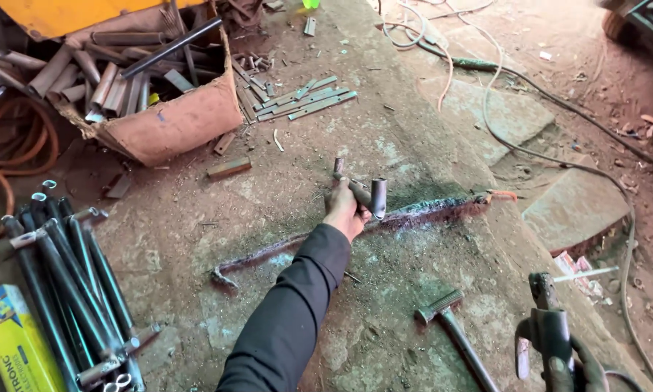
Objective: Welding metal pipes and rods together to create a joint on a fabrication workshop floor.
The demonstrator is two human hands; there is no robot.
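Your left hand is closing its grip around a short metal tube piece, holding it against the long bent rod that is lying across the middle of the concrete slab; the open tube end is pointing up at about 1 o'clock from your knuckles. Your right hand, gloved, is clamping its grip on the welding electrode holder down at 5 o'clock, well apart from the joint. You are doing well to keep the tube pressed square to the rod and your fingers back from the seam (the slab looks scorched there). I judge the holder needs a steady, short approach, with the piece not shifting as it arrives. The hammer is lying between your 2 hands.

At 7 o'clock a yellow rectangular carton with blue lettering is resting beside the bundle of dark tube assemblies. At 11 o'clock a torn brown cardboard box is holding rusty pipe offcuts.
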